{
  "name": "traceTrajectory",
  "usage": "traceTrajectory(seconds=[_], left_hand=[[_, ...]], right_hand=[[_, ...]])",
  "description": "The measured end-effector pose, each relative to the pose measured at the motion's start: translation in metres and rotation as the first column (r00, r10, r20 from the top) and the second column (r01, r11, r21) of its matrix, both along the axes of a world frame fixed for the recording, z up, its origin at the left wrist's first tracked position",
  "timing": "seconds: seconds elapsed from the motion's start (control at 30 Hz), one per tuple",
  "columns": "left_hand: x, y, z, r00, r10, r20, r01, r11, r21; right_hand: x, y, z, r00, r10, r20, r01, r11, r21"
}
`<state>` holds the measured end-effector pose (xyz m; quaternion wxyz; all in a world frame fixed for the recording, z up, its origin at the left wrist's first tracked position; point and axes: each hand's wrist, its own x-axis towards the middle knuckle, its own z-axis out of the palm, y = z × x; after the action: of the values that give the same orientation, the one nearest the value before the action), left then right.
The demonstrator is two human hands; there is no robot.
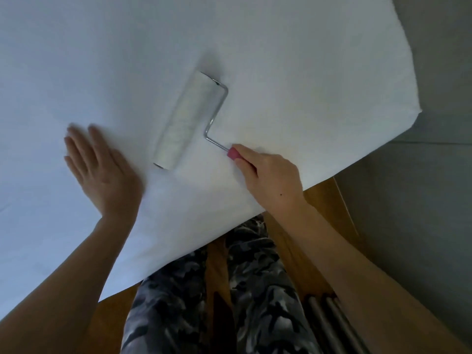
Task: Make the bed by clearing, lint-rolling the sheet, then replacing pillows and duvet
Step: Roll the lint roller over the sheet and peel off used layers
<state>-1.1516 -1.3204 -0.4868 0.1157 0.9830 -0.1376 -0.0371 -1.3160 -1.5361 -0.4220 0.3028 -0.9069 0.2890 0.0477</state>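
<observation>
A bare white sheet [178,34] covers the bed and fills most of the view. A large lint roller [185,121] with a white roll and a bent metal frame lies flat on the sheet near the bed's near edge. My right hand [270,177] grips the roller's pink handle [235,153], to the right of the roll. My left hand [102,169] rests flat on the sheet with straight fingers, just left of the roll's near end. No pillows or duvet are in view.
The bed's corner [419,112] is at the right, beside a grey wall [434,72]. Wooden floor [319,200] shows below the bed edge, with my patterned trousers [255,290]. Grey radiator tubes [329,325] stand at the lower right.
</observation>
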Motion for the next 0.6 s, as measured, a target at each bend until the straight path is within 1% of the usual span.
traceTrajectory(seconds=[0.07,0.13,0.23,0.33,0.4,0.47,0.53,0.6], left_hand=[[-0.001,0.0,-0.002,1.0,-0.001,0.006,0.001,1.0,-0.015],[-0.002,-0.001,-0.002,1.0,0.002,0.026,-0.001,1.0,-0.031],[-0.001,0.001,-0.008,0.999,0.0,0.054,0.002,0.999,-0.041],[0.0,0.002,-0.012,0.997,-0.009,0.082,0.013,0.999,-0.046],[0.0,0.0,-0.012,0.996,-0.006,0.087,0.01,0.999,-0.053],[0.0,0.0,-0.01,0.997,-0.001,0.077,0.006,0.998,-0.064],[0.001,0.004,-0.007,0.997,-0.019,0.07,0.024,0.997,-0.067],[0.002,0.011,-0.004,0.994,-0.075,0.084,0.081,0.994,-0.068]], right_hand=[[-0.039,-0.01,0.004,1.0,0.014,-0.025,-0.015,1.0,-0.021],[-0.08,-0.022,0.012,0.996,0.037,-0.075,-0.038,0.999,-0.013],[-0.128,-0.039,0.03,0.988,0.034,-0.152,-0.043,0.998,-0.056],[-0.165,-0.049,0.04,0.983,-0.009,-0.182,-0.002,0.998,-0.058],[-0.183,-0.052,0.041,0.986,-0.059,-0.157,0.05,0.997,-0.06],[-0.189,-0.053,0.041,0.988,-0.076,-0.131,0.066,0.995,-0.075],[-0.174,-0.054,0.043,0.989,-0.046,-0.141,0.037,0.997,-0.067],[-0.14,-0.052,0.046,0.986,0.063,-0.152,-0.077,0.993,-0.087]])
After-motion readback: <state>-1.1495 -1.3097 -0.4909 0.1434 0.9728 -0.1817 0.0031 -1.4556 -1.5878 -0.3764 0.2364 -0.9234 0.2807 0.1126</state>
